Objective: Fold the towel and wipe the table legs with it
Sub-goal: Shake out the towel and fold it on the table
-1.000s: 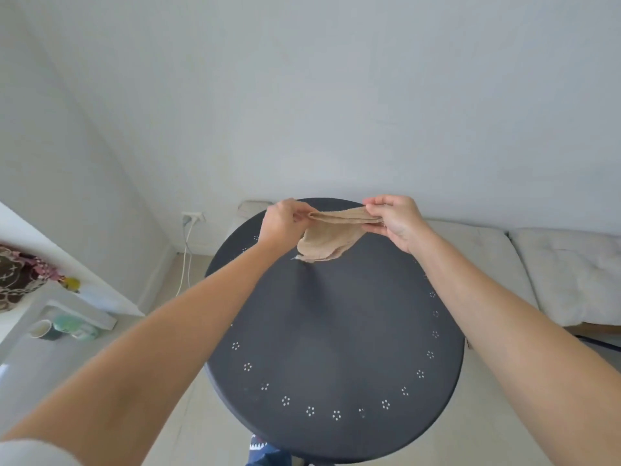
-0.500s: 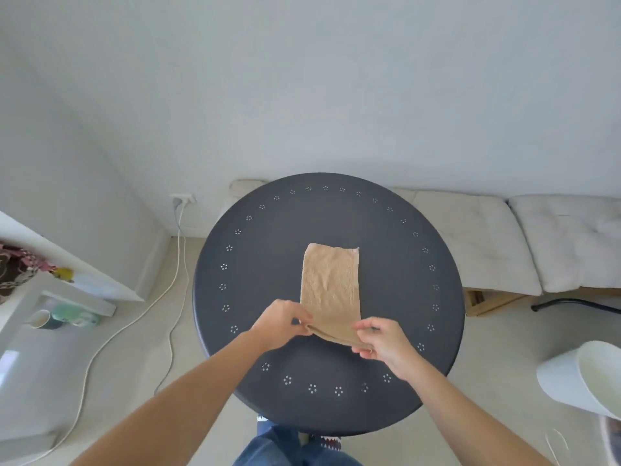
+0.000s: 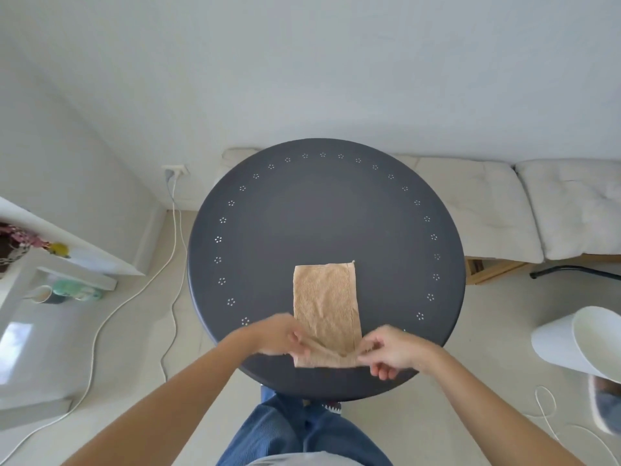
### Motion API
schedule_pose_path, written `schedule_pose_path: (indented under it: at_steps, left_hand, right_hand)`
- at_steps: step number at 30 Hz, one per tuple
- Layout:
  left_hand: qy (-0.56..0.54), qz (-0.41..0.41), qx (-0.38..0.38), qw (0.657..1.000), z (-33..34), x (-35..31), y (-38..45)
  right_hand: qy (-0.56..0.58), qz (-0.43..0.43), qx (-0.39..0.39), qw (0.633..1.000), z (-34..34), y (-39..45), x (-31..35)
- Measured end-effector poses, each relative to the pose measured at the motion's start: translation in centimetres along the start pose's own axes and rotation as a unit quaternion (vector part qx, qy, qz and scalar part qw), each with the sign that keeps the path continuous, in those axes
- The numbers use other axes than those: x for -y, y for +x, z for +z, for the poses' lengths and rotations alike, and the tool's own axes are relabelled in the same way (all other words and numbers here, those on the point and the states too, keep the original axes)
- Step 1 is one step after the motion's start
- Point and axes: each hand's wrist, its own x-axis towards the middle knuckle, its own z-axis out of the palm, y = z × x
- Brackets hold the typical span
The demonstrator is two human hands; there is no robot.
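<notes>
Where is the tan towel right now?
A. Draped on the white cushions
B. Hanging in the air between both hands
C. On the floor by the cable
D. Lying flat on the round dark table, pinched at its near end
D: the tan cloth towel lies flat on the round dark grey table, with the left hand and right hand pinching its near end.

a round dark table (image 3: 302,213) carries a tan towel (image 3: 325,304) lying flat near its front edge.
</notes>
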Motion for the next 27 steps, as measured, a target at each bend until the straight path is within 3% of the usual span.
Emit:
schedule_pose_path:
  at_steps: [3, 5, 7, 9, 12, 14, 21, 27]
  left_hand:
    - [-0.088, -0.046, -0.164, 0.982, -3.6, -1.1, 0.8]
    - [-0.152, -0.08, -0.315, 0.934, -4.7, -1.7, 1.5]
    - [-0.092, -0.086, -0.393, 0.911, -4.5, -2.1, 1.9]
    - [0.021, -0.064, -0.368, 0.927, -3.2, -2.3, 2.5]
    - [0.174, -0.037, -0.242, 0.954, -0.2, -1.6, 3.8]
    - [0.222, -0.057, -0.188, 0.955, 1.2, -0.8, 4.5]
    - [0.329, -0.063, -0.174, 0.926, 3.4, 0.6, 4.0]
    - [0.336, -0.056, -0.162, 0.926, 5.3, 0.4, 3.5]
  right_hand:
    - [0.081, -0.059, -0.149, 0.984, -2.3, 1.4, 2.4]
    - [0.146, -0.077, -0.307, 0.937, -2.8, 2.9, 3.5]
    - [0.069, -0.087, -0.427, 0.897, -2.1, 4.1, 4.0]
    - [-0.067, -0.118, -0.415, 0.9, -0.6, 5.4, 3.8]
    - [-0.28, -0.098, -0.328, 0.897, 1.6, 7.6, 2.5]
    - [-0.334, -0.069, -0.319, 0.885, 2.0, 8.6, 2.0]
    - [-0.326, -0.053, -0.329, 0.885, 3.6, 8.2, -0.1]
    - [-0.321, -0.058, -0.327, 0.887, 4.5, 7.3, -2.2]
